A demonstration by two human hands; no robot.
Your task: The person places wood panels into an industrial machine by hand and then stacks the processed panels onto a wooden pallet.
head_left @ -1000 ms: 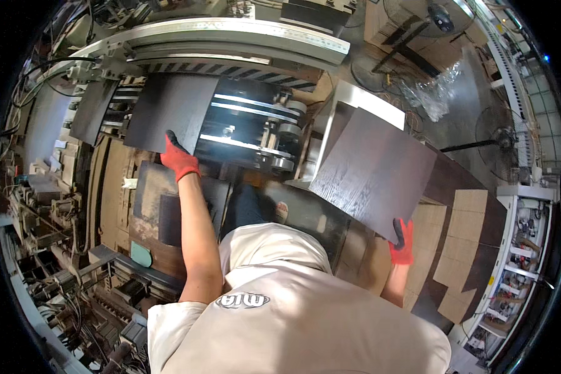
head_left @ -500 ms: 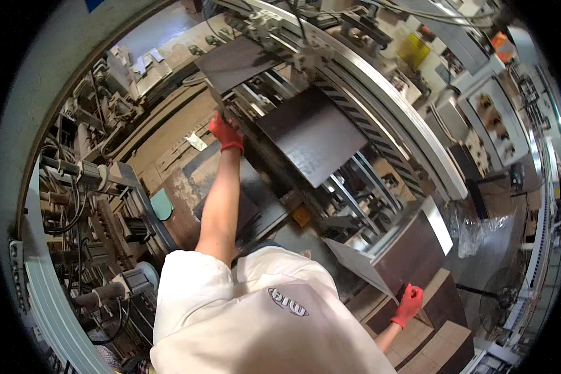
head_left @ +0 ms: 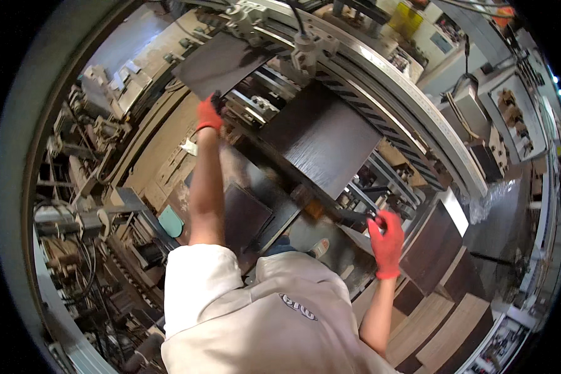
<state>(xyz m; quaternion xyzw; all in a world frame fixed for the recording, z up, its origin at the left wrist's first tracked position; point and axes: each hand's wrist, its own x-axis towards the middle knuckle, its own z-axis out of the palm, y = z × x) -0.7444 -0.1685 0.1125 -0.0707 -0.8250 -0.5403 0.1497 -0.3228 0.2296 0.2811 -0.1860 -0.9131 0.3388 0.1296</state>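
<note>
My left hand (head_left: pixel 209 113), in a red glove, reaches out to the near corner of a dark flat panel (head_left: pixel 227 65) at the far left of the machine. Its fingers are curled beside a small dark part, and what they grip is hidden. A second dark panel (head_left: pixel 324 140), its top shiny, lies across metal rails in the middle. My right hand (head_left: pixel 386 244), also red-gloved, is raised at the right with bent fingers, thumb apart, and nothing visible in it. Close by it stands a stack of dark boards (head_left: pixel 433 246) with pale edges.
A long metal beam (head_left: pixel 411 106) and a striped strip (head_left: pixel 371 112) run along the machine's far side. Another dark board (head_left: pixel 246 215) lies right of my left forearm. Machine parts (head_left: pixel 75 218) crowd the left. Clear plastic film (head_left: pixel 489 202) lies at the right.
My right hand has left the board stack and moved up and inward, its fingers loosening. My left hand has reached a little farther to the far panel's corner. The whole view has shifted slightly.
</note>
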